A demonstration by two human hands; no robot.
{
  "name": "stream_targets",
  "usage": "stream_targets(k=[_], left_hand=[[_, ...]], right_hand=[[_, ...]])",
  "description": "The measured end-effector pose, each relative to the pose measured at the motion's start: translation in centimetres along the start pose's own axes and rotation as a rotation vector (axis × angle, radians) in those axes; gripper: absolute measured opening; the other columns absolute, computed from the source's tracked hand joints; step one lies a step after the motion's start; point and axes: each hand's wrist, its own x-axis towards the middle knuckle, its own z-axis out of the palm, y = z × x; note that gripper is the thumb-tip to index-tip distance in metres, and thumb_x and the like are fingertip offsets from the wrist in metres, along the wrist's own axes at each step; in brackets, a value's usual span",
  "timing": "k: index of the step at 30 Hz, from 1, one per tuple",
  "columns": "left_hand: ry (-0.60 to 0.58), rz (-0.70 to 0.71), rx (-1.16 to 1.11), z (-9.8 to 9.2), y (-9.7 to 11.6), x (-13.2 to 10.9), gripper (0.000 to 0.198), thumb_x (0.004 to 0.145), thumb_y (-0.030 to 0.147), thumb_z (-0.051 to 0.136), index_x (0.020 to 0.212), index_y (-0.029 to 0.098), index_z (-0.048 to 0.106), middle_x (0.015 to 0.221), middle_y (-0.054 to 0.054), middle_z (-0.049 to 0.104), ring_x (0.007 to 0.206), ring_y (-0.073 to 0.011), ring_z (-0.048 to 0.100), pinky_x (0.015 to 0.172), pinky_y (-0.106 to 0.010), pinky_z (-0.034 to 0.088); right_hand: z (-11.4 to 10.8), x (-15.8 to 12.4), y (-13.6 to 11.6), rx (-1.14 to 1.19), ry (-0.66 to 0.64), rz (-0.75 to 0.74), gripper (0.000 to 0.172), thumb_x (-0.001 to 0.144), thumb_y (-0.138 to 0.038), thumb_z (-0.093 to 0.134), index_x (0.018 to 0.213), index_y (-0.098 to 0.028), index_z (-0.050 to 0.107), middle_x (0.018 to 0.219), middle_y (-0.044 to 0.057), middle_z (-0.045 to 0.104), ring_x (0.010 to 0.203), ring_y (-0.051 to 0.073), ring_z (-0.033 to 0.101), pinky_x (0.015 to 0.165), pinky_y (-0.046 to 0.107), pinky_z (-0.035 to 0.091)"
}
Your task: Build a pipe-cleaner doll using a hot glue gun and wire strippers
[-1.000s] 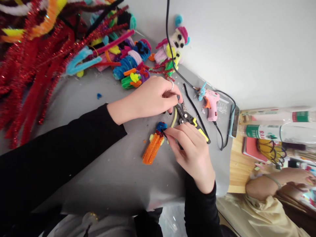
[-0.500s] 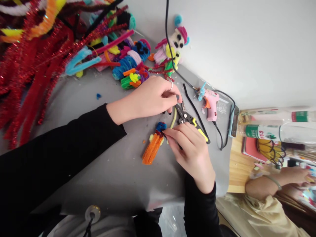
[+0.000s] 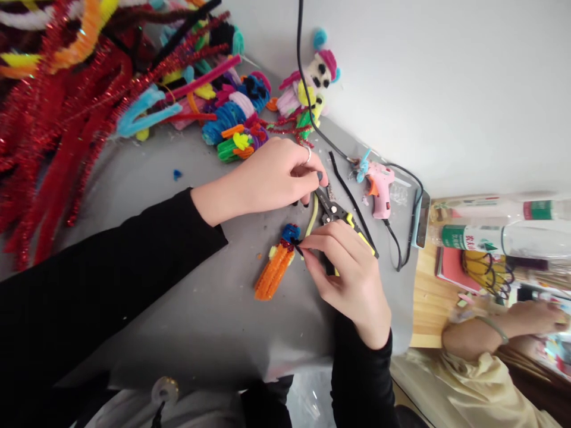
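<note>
While the orange pipe-cleaner figure with a blue top (image 3: 274,270) lies flat on the grey table (image 3: 200,309), the right hand (image 3: 352,273) pinches it at the neck, thumb and forefinger closed together. The left hand (image 3: 267,178) rests above it with its fingers (image 3: 312,178) curled down at the upper end of a pale yellow pipe cleaner (image 3: 312,217); whether they grip it I cannot tell. Black-and-yellow wire cutters (image 3: 341,215) lie just beside both hands, and a pink glue gun (image 3: 379,187) sits nearby.
</note>
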Motion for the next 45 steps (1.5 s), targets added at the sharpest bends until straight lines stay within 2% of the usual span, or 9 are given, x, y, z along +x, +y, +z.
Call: stream_targets(k=[5, 8, 10, 14, 17, 22, 28, 41, 45], left_hand=[[-0.007, -0.002, -0.006, 0.1, 0.0, 0.1, 0.026, 0.087, 0.022, 0.054, 0.088, 0.021, 0.08, 0.065, 0.001, 0.074, 0.063, -0.0157, 0.065, 0.072, -0.028, 0.053], [-0.053, 0.001, 0.007, -0.2, -0.3, 0.1, 0.026, 0.084, 0.023, 0.056, 0.093, 0.021, 0.081, 0.068, 0.0, 0.073, 0.064, -0.0156, 0.064, 0.07, -0.027, 0.052], [-0.151, 0.018, 0.028, -0.7, -0.6, 0.1, 0.029, 0.081, 0.025, 0.06, 0.101, 0.023, 0.081, 0.074, 0.0, 0.073, 0.066, -0.0156, 0.064, 0.069, -0.027, 0.05], [-0.444, 0.068, 0.078, -1.8, -1.3, -0.1, 0.048, 0.077, 0.032, 0.067, 0.124, 0.029, 0.076, 0.09, -0.001, 0.074, 0.072, -0.0164, 0.063, 0.07, -0.027, 0.048], [-0.536, 0.072, 0.112, -2.3, -1.4, -0.3, 0.057, 0.075, 0.035, 0.069, 0.132, 0.031, 0.072, 0.094, -0.001, 0.072, 0.072, -0.0171, 0.06, 0.068, -0.027, 0.047], [-0.554, 0.041, 0.123, -2.3, -1.1, -0.4, 0.06, 0.073, 0.036, 0.069, 0.132, 0.031, 0.07, 0.095, 0.0, 0.068, 0.072, -0.0164, 0.057, 0.067, -0.027, 0.045], [-0.677, 0.046, 0.185, -2.2, -1.1, 0.0, 0.068, 0.076, 0.038, 0.067, 0.143, 0.026, 0.061, 0.106, -0.003, 0.067, 0.082, -0.0172, 0.056, 0.074, -0.027, 0.043], [-0.633, 0.066, 0.189, -1.5, -1.9, -0.2, 0.064, 0.073, 0.034, 0.069, 0.136, 0.026, 0.065, 0.108, -0.003, 0.069, 0.078, -0.0165, 0.056, 0.066, -0.027, 0.039], [-0.609, 0.069, 0.182, -1.5, -1.8, -0.3, 0.06, 0.073, 0.034, 0.07, 0.133, 0.026, 0.068, 0.103, -0.003, 0.069, 0.076, -0.0164, 0.056, 0.067, -0.027, 0.04]], right_hand=[[0.1, 0.0, 0.1, -0.016, -0.014, -0.021, 0.012, 0.101, -0.01, 0.058, 0.102, -0.02, 0.065, 0.089, 0.006, 0.068, 0.081, 0.019, 0.06, 0.075, 0.036, 0.048], [0.2, 0.1, 0.1, -0.031, -0.019, -0.02, 0.011, 0.101, -0.01, 0.058, 0.1, -0.02, 0.064, 0.088, 0.006, 0.068, 0.08, 0.019, 0.06, 0.074, 0.036, 0.048], [0.3, 0.1, 0.1, -0.033, -0.018, -0.016, 0.011, 0.102, -0.01, 0.058, 0.1, -0.02, 0.064, 0.088, 0.006, 0.068, 0.08, 0.019, 0.06, 0.075, 0.035, 0.048], [0.3, 0.2, 0.2, -0.034, -0.008, -0.007, 0.01, 0.102, -0.012, 0.058, 0.099, -0.02, 0.062, 0.086, 0.005, 0.066, 0.079, 0.018, 0.059, 0.074, 0.034, 0.047], [0.4, 0.2, 0.2, -0.038, 0.005, -0.003, 0.01, 0.102, -0.012, 0.058, 0.097, -0.02, 0.06, 0.085, 0.005, 0.065, 0.078, 0.018, 0.058, 0.072, 0.034, 0.046], [0.4, 0.3, 0.3, -0.055, 0.011, 0.0, 0.011, 0.101, -0.013, 0.06, 0.095, -0.021, 0.057, 0.083, 0.004, 0.062, 0.076, 0.018, 0.056, 0.071, 0.033, 0.044], [0.5, 0.4, 0.4, -0.066, 0.01, -0.001, 0.013, 0.101, -0.015, 0.059, 0.092, -0.022, 0.055, 0.08, 0.003, 0.059, 0.073, 0.018, 0.052, 0.069, 0.033, 0.042], [0.1, 0.3, 0.0, 0.001, -0.011, 0.064, 0.011, 0.098, -0.013, 0.058, 0.092, -0.021, 0.057, 0.08, 0.003, 0.058, 0.073, 0.018, 0.054, 0.067, 0.033, 0.042], [-0.2, 0.1, -0.2, 0.091, 0.049, 0.087, 0.011, 0.095, -0.01, 0.057, 0.094, -0.022, 0.058, 0.081, 0.003, 0.059, 0.075, 0.018, 0.056, 0.069, 0.033, 0.045]])
